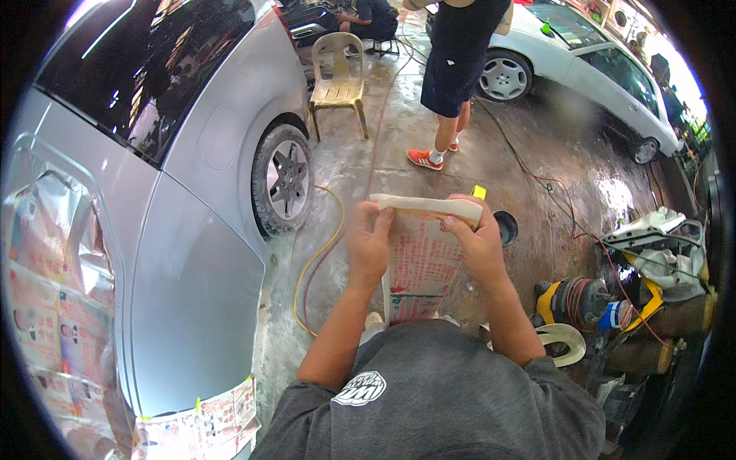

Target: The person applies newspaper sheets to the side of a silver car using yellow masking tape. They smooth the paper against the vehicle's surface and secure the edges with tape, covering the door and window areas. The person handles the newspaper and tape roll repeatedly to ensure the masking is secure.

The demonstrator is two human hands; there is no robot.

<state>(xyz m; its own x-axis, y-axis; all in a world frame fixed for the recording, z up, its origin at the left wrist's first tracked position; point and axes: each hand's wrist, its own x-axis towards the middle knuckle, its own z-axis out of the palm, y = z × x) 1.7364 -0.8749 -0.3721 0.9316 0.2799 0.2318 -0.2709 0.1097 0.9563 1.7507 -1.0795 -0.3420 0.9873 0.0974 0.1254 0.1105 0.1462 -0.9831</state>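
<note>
My two hands hold a sheet of newspaper (425, 264) in front of my chest. The sheet hangs down, printed in red, with a cream strip (429, 205) along its top edge; whether this is tape or folded paper I cannot tell. My left hand (371, 241) pinches the upper left corner, thumb on the near side. At the upper right corner, my right hand (479, 239) grips in the same way. Just above the right hand a bright yellow-green piece (479, 192) shows, its kind unclear.
A silver car (203, 284) stands close on my left, partly masked with newspaper (195, 425). Ahead are a plastic chair (339, 80), a standing person (460, 69) and a white car (567, 65). A yellow hose (307, 268) crosses the floor; a yellow-and-black machine (576, 303) stands right.
</note>
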